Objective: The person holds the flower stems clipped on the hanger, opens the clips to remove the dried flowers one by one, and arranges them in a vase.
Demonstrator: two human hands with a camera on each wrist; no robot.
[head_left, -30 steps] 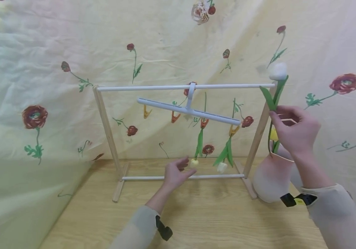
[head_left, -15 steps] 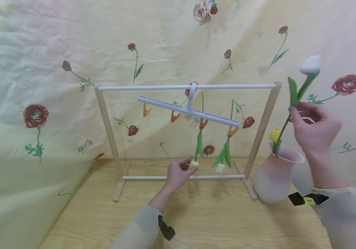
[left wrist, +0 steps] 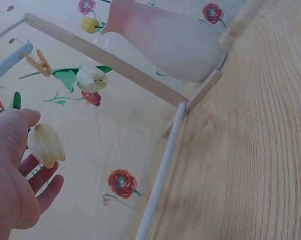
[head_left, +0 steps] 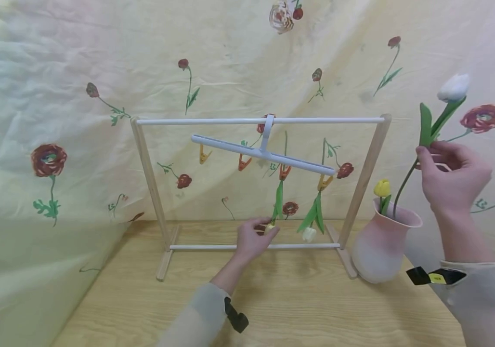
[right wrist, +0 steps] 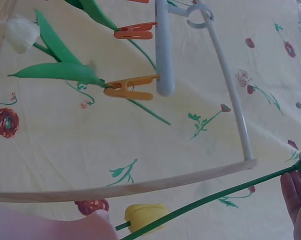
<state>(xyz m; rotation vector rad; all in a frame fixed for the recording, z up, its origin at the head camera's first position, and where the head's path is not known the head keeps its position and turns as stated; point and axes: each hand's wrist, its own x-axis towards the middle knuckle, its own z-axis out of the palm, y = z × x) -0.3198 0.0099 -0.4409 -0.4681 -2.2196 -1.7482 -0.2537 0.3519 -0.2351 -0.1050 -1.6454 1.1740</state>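
In the head view my left hand (head_left: 254, 237) has its thumb and fingers around a pale yellow tulip (left wrist: 46, 146), which hangs head down from a red-orange clip (head_left: 284, 172). The flower's base is hidden by the hand in the left wrist view. My right hand (head_left: 457, 180) pinches a white tulip (head_left: 454, 88) just below its leaves, head up and leaning right. Its stem runs down into the mouth of the pink-and-white vase (head_left: 379, 250), where a yellow tulip (head_left: 382, 188) stands. Another white tulip (head_left: 309, 234) hangs upside down from a yellow-orange clip (right wrist: 130, 89).
A light blue hanger (head_left: 230, 145), tilted down to the right, hooks over the white top bar (head_left: 200, 121) of a wooden-legged rack. Two clips on its left half hold nothing, one being a yellow clip (head_left: 204, 154). Flower-printed cloth (head_left: 143, 48) surrounds the wooden table (head_left: 291, 308).
My right hand has moved right with the white tulip, which now leans over with its stem end in the vase. My left hand has moved slightly right and closed in around the pale yellow tulip.
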